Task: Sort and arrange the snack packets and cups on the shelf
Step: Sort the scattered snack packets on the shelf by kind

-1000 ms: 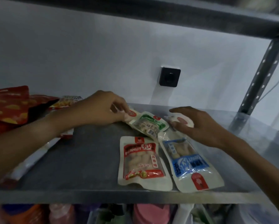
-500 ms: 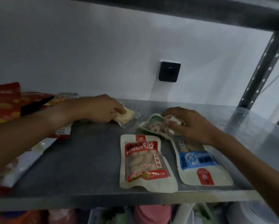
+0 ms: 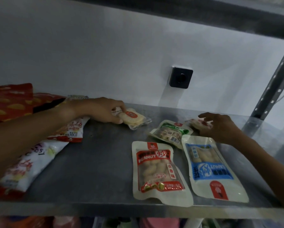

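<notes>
While the red crinkled snack bags (image 3: 8, 102) and the white glossy packets (image 3: 31, 163) lie heaped at the left end of the grey metal shelf (image 3: 92, 163), the left hand (image 3: 100, 112) pinches a small clear-wrapped pale rice cracker (image 3: 133, 118) near the back wall, thumb and fingers curled on its near end. Setting it down flat and square to its neighbours would likely serve best. Further right lie a small green-topped pouch (image 3: 170, 134), tilted, then a red-labelled peanut pouch (image 3: 157, 171) and a blue-labelled peanut pouch (image 3: 210, 168) side by side at the front edge. The right hand (image 3: 220, 127) rests on a second small cracker packet (image 3: 199, 124), fingers spread and loosely bent; whether it truly grips I cannot tell. Pairing both crackers seems sensible.
</notes>
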